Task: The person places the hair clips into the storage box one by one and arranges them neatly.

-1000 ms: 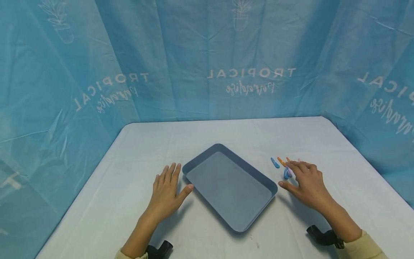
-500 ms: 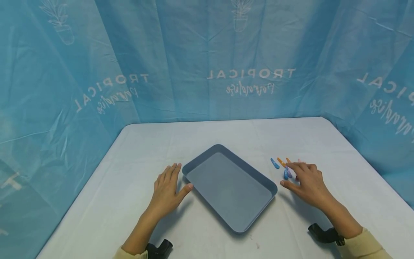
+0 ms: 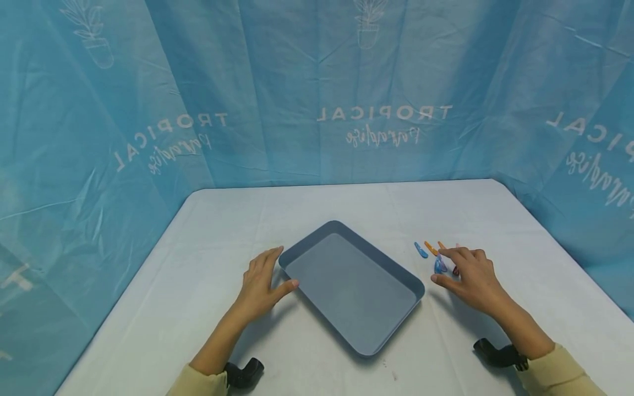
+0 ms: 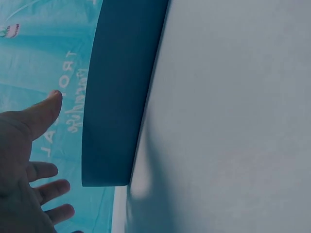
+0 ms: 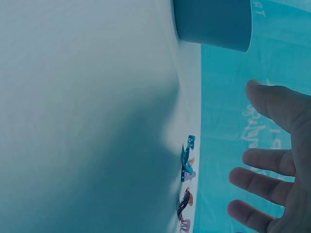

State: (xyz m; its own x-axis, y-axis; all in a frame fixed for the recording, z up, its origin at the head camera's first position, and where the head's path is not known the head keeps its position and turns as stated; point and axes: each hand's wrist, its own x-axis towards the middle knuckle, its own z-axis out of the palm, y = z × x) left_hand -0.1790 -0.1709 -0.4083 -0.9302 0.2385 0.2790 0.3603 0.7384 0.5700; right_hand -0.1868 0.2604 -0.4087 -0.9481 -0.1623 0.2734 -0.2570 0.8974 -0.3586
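Note:
A shallow grey-blue rectangular tray (image 3: 351,291) lies at an angle mid-table with nothing in it. My left hand (image 3: 260,283) hovers at its left corner, fingers relaxed and thumb spread near the rim; the left wrist view shows the palm beside the tray's outer wall (image 4: 119,97). To the right of the tray lies a loose group of small hair clips, among them a blue one (image 3: 421,249) and an orange one (image 3: 431,248). Above them my right hand (image 3: 470,275) holds nothing, its fingers loosely bent and partly hiding several clips. In the right wrist view clips (image 5: 187,167) show below the fingers.
A white cloth covers the table (image 3: 238,220). Blue printed curtains (image 3: 317,143) enclose its back and sides. Black wrist-worn devices stick out from the left wrist (image 3: 245,374) and the right wrist (image 3: 495,355).
My left hand has shifted slightly right toward the tray corner, its fingers bending a little. The right hand has drifted very slightly, still over the clips. Tray and clips keep their places.

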